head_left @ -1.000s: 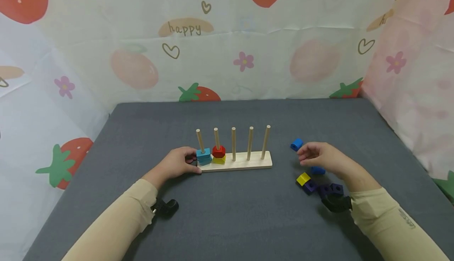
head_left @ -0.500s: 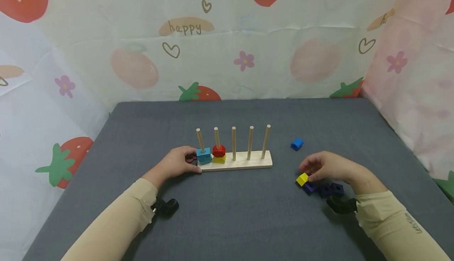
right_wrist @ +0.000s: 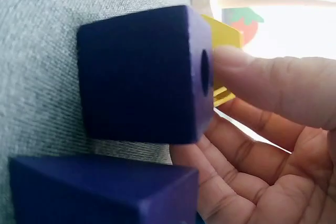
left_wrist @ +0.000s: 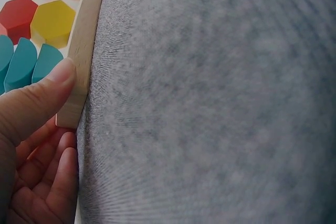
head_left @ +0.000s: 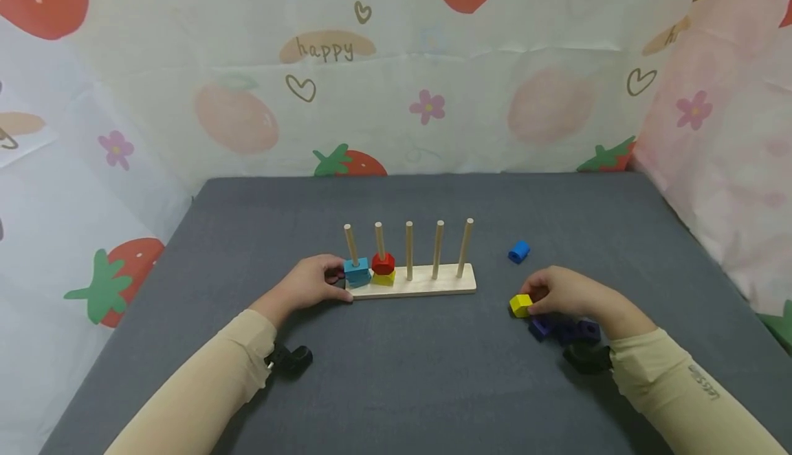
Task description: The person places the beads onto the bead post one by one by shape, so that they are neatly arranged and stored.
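Note:
A wooden peg stand (head_left: 442, 284) with several upright pegs lies mid-table. My left hand (head_left: 315, 280) holds its left end; the left wrist view shows the thumb (left_wrist: 58, 80) against the front edge and the other fingers curled by the end. Teal blocks (head_left: 357, 273) sit on the leftmost peg. The neighbouring peg carries a red block (head_left: 383, 264) above a yellow one. To the stand's right, my right hand (head_left: 572, 297) pinches another yellow block (head_left: 520, 305) between thumb and fingers. Dark purple blocks (head_left: 540, 329) lie beneath and beside that hand; one partly covers the yellow block in the right wrist view.
A blue rounded block (head_left: 518, 252) lies beyond my right hand. Grey cloth (head_left: 402, 386) covers the table, and a printed curtain (head_left: 470, 132) stands behind its far edge. Black wrist devices (head_left: 291, 361) hang under both forearms.
My right hand has come back toward me from near the far blue block and taken hold of the yellow block, shifting it slightly left off the purple ones. The left hand stays on the stand.

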`<state>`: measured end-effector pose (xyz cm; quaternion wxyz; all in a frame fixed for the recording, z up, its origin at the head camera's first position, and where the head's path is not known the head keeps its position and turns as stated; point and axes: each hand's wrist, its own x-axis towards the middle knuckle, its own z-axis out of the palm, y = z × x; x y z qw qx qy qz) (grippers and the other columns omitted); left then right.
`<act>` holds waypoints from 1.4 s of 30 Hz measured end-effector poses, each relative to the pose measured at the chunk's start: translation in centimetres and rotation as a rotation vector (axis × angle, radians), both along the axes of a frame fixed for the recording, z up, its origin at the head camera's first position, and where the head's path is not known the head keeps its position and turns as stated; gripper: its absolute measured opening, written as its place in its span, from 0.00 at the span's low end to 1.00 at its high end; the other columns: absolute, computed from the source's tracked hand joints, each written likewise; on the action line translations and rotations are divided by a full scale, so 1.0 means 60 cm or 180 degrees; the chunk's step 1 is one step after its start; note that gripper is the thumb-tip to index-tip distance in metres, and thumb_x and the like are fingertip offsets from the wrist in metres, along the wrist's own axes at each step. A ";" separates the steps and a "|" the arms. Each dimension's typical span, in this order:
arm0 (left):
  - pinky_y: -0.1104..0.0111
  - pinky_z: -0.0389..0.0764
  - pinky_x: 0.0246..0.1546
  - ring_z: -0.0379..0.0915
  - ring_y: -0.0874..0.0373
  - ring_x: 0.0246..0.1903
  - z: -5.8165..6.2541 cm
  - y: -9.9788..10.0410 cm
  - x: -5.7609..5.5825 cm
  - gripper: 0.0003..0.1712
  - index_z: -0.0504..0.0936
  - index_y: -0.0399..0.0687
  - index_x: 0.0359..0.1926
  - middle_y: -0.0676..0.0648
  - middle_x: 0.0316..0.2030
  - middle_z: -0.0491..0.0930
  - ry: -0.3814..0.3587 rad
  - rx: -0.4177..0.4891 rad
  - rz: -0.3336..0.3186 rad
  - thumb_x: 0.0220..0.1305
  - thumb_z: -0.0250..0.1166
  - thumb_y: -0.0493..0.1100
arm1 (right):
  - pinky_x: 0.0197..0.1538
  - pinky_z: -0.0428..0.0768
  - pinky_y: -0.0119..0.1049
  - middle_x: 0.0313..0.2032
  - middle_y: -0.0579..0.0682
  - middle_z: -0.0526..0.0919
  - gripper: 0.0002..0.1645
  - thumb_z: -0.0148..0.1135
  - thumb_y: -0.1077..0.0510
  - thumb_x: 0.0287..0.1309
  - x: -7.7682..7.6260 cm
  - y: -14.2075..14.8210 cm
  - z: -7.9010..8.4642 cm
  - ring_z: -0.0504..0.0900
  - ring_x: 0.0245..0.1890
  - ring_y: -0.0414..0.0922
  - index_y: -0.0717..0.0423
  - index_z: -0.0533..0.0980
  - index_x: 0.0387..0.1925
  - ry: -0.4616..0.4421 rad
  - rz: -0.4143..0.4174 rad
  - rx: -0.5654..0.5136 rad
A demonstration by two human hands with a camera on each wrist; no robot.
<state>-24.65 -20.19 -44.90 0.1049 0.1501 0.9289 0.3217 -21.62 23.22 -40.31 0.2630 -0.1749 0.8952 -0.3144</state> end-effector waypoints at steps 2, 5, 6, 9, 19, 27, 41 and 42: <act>0.66 0.76 0.44 0.71 0.60 0.39 0.000 0.000 0.000 0.25 0.79 0.49 0.43 0.51 0.38 0.75 -0.0008 -0.0017 0.0002 0.42 0.74 0.51 | 0.39 0.76 0.37 0.35 0.47 0.81 0.10 0.64 0.63 0.51 -0.002 -0.002 0.000 0.76 0.34 0.42 0.58 0.78 0.38 0.0027 0.0014 0.0011; 0.66 0.76 0.44 0.71 0.59 0.39 0.000 0.000 0.000 0.25 0.79 0.49 0.42 0.51 0.37 0.75 0.0008 -0.0024 0.0000 0.42 0.74 0.51 | 0.38 0.75 0.36 0.34 0.47 0.81 0.08 0.63 0.62 0.52 -0.007 -0.004 0.004 0.76 0.33 0.42 0.58 0.78 0.37 0.0093 -0.0012 -0.0012; 0.66 0.76 0.44 0.71 0.59 0.38 0.001 0.000 0.000 0.25 0.79 0.49 0.42 0.51 0.37 0.75 0.0014 -0.0022 0.0003 0.42 0.74 0.51 | 0.38 0.75 0.36 0.34 0.48 0.81 0.08 0.63 0.62 0.53 -0.008 -0.004 0.006 0.75 0.33 0.43 0.58 0.78 0.36 0.0112 -0.0042 -0.0040; 0.66 0.76 0.44 0.71 0.59 0.38 0.000 0.000 -0.001 0.24 0.79 0.49 0.42 0.51 0.37 0.75 0.0020 -0.0011 0.0005 0.42 0.74 0.51 | 0.37 0.75 0.36 0.35 0.49 0.81 0.09 0.62 0.59 0.54 -0.012 -0.006 0.015 0.76 0.34 0.44 0.59 0.76 0.36 0.0176 -0.0158 -0.0156; 0.66 0.76 0.44 0.70 0.60 0.38 -0.001 0.000 0.000 0.24 0.79 0.50 0.41 0.51 0.37 0.75 -0.0015 0.0014 0.0010 0.42 0.75 0.51 | 0.39 0.78 0.38 0.39 0.53 0.79 0.12 0.63 0.57 0.54 -0.016 -0.021 0.062 0.77 0.38 0.48 0.57 0.73 0.39 0.0690 -0.0559 -0.0362; 0.66 0.76 0.44 0.70 0.59 0.38 0.000 0.000 0.001 0.23 0.79 0.50 0.41 0.51 0.37 0.75 -0.0032 0.0012 0.0012 0.42 0.75 0.51 | 0.41 0.79 0.40 0.42 0.56 0.78 0.13 0.61 0.59 0.55 -0.018 -0.040 0.113 0.79 0.41 0.50 0.58 0.72 0.42 0.0892 -0.0527 -0.0519; 0.67 0.76 0.45 0.71 0.59 0.40 0.000 0.000 0.001 0.25 0.79 0.50 0.42 0.51 0.39 0.76 -0.0070 0.0059 0.0033 0.42 0.75 0.50 | 0.41 0.77 0.33 0.39 0.51 0.78 0.14 0.61 0.55 0.57 -0.026 -0.088 0.191 0.76 0.39 0.44 0.55 0.74 0.44 0.1417 -0.0241 -0.0592; 0.66 0.76 0.46 0.71 0.59 0.40 0.000 0.000 0.001 0.25 0.79 0.50 0.43 0.51 0.39 0.76 -0.0068 0.0056 0.0032 0.42 0.75 0.51 | 0.41 0.77 0.33 0.39 0.50 0.79 0.14 0.62 0.54 0.56 -0.027 -0.095 0.195 0.77 0.39 0.43 0.55 0.74 0.44 0.1431 -0.0245 -0.0626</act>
